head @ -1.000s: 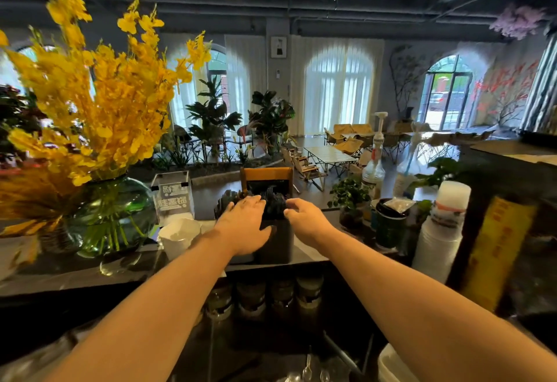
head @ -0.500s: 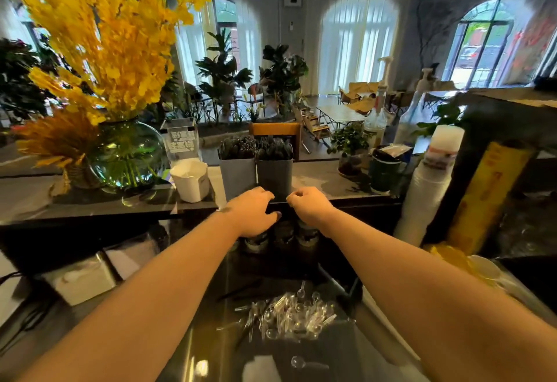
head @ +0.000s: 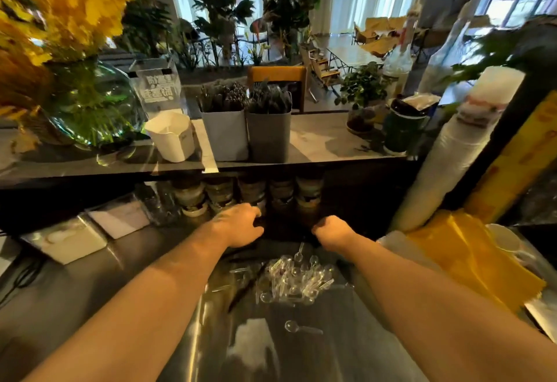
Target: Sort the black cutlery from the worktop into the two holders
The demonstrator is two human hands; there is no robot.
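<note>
Knuckles up on left hand (head: 241, 224) and right hand (head: 331, 232) at worktop (head: 301, 357) far edge, fingers curled down into shadow, grip impossible to tell. Near side: heap of clear spoons (head: 295, 282), few black cutlery (head: 244, 289) pieces left of it. Farther, on shelf (head: 316, 143): light holder (head: 224, 137) touching dark holder (head: 269, 137), both full

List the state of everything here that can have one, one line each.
light grey holder, upright, packed with black cutlery.
dark grey holder, upright, equally packed.
white cup, upright, looks empty.
clear spoons, loose heap on the worktop.
left hand, fingers curled, grip unclear.
right hand, fingers curled, grip unclear.
</note>
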